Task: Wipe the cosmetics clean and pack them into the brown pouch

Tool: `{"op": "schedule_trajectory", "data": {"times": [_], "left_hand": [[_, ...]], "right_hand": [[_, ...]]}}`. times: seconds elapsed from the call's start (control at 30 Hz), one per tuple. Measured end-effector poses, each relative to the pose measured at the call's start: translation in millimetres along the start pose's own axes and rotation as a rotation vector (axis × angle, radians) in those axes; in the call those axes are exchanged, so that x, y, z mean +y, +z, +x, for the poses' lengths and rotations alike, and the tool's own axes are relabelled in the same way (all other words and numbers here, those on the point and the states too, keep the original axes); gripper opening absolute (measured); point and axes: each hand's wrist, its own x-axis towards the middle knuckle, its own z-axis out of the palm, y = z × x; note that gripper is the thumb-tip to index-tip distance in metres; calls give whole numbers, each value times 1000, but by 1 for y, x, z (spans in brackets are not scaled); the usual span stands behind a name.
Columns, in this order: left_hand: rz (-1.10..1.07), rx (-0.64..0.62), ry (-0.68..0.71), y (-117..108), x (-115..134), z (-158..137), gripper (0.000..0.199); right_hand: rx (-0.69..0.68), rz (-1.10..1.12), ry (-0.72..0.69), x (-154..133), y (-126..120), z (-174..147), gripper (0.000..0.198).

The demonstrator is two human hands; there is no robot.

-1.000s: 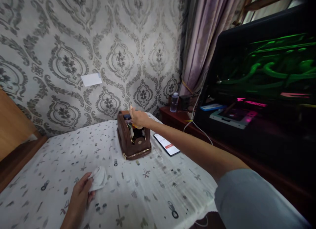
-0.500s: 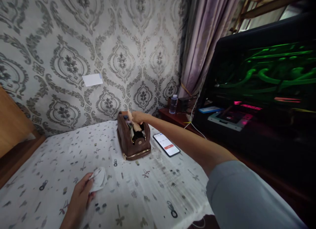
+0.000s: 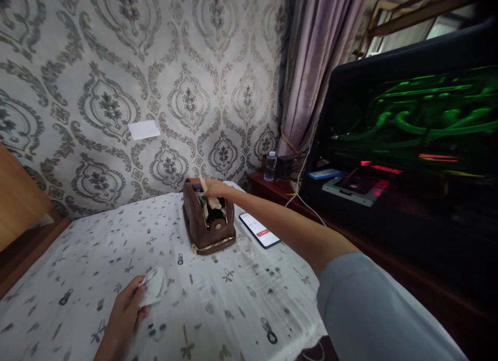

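Observation:
My left hand (image 3: 126,311) is pinched on a crumpled white tissue (image 3: 154,286), held low over the bed cover. My right hand (image 3: 216,189) reaches into the open top of a brown leather toiletry bag (image 3: 190,216). A slim beige item (image 3: 203,183) sticks up at its fingers, which look closed round it; their tips are partly hidden. Inside the bag, a beige tube-like thing (image 3: 213,203) and dark items show below the hand. The bag stands upright, its gold zip undone. Right of the bag lies a phone (image 3: 260,230) with a lit screen, under my forearm.
The white patterned cloth (image 3: 210,309) covers the surface under the bag. A clear bottle (image 3: 270,166) stands on a red-brown table behind. At the right is a large dark computer case (image 3: 350,127) with green lights; white cables (image 3: 309,153) hang beside it.
My right hand and the slim beige item have dipped slightly lower into the bag. My left hand still holds the tissue. The whole view has shifted a little.

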Motion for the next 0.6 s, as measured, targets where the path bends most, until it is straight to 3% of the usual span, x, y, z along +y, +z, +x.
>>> {"op": "schedule_trajectory", "data": {"times": [0.13,0.27,0.43,0.6], "left_hand": [[20,-7,14,0,0,0,76],[39,-23,25,1,2,-2,78],[1,45,-6,1,2,0,69],[50,-18,-5,-2,-5,5,74]], "right_hand": [[19,-64,46,-5,-1,-3,61],[-62,-107,-59,-5,-6,-4,40],[-166,-161,-183,-4,-12,-2,30],[-175,-178,-221,-5,-12,-4,21]]}}
